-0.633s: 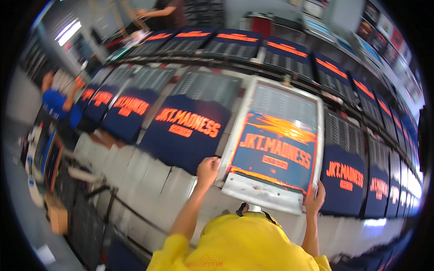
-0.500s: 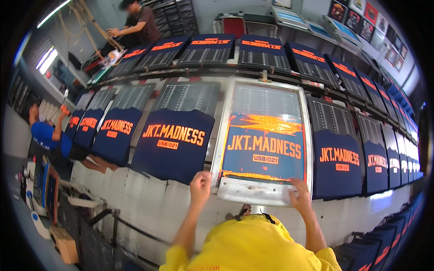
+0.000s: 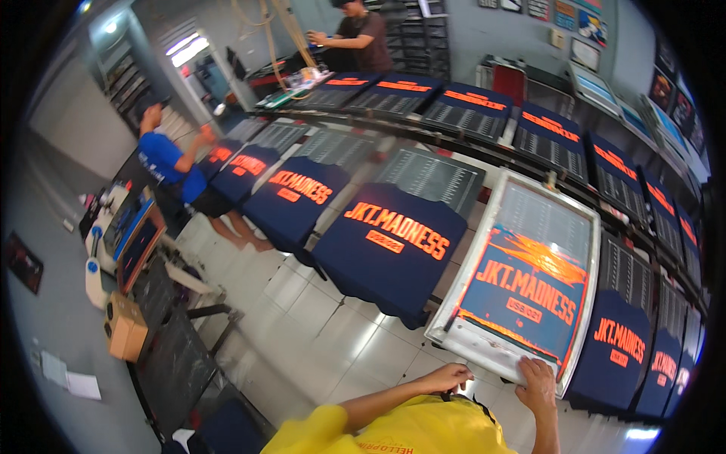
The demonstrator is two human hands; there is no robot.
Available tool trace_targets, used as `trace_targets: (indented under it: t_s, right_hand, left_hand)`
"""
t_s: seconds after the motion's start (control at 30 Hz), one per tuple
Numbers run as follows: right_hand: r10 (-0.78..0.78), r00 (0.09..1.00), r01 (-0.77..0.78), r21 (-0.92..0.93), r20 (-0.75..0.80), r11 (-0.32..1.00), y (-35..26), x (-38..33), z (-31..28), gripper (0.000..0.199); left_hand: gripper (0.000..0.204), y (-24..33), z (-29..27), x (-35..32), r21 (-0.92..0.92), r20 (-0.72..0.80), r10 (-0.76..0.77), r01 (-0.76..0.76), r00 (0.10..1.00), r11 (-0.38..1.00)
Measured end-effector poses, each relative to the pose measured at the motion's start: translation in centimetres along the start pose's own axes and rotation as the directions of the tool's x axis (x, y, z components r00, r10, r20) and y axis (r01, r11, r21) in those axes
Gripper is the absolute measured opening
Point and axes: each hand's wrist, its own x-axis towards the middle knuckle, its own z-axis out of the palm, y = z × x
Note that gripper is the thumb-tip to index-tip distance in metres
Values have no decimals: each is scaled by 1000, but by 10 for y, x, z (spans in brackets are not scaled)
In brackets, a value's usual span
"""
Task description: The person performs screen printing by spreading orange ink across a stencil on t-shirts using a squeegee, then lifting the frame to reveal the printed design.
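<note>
A metal-framed printing screen (image 3: 461,333) with orange ink smeared across its mesh lies tilted to the right of centre. Orange lettering shows through it over a dark navy cloth. My right hand (image 3: 537,384) grips the frame's near edge, fingers over the top. Close to the waist of my yellow shirt (image 3: 408,424), my left hand (image 3: 452,376) has its fingers curled together, apart from the screen. Whatever it may hold is too small to make out. Left of the screen a navy shirt (image 3: 393,265) with orange print lies on a dark board (image 3: 435,180).
Boards with printed navy shirts (image 3: 620,333) stretch along both sides, and a second row (image 3: 469,106) runs behind a rail. One person in blue (image 3: 170,163) stands far left, another in brown (image 3: 363,38) at the back. A cardboard box (image 3: 125,325) sits lower left.
The view has swung left, so the screen appears farther right. My left hand has drawn back from beside the screen to my waist; my right hand stays at its near edge.
</note>
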Motion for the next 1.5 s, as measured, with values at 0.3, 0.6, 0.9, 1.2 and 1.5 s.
trace_targets:
  t_s: [0.3,0.6,0.9,1.2,1.5]
  right_hand:
    - [-8,980,-6,-73,-198,997,-4,43,-9,33]
    - [108,986,-121,-97,-128,988,5,42,5,36]
    - [41,970,-64,-90,-239,994,-9,40,4,35]
    - [97,971,-114,-63,-219,992,33,69,-19,30]
    - [56,951,-85,-86,-304,993,119,155,-27,26]
  left_hand:
    - [49,10,12,26,-155,-5,-133,131,991,979]
    - [51,-5,6,47,-449,91,-162,186,983,874]
    - [46,9,3,32,-534,43,-216,205,975,820]
    - [51,5,21,32,-300,61,-228,236,972,925]
    - [52,-28,42,52,-7,-119,7,-8,993,1000]
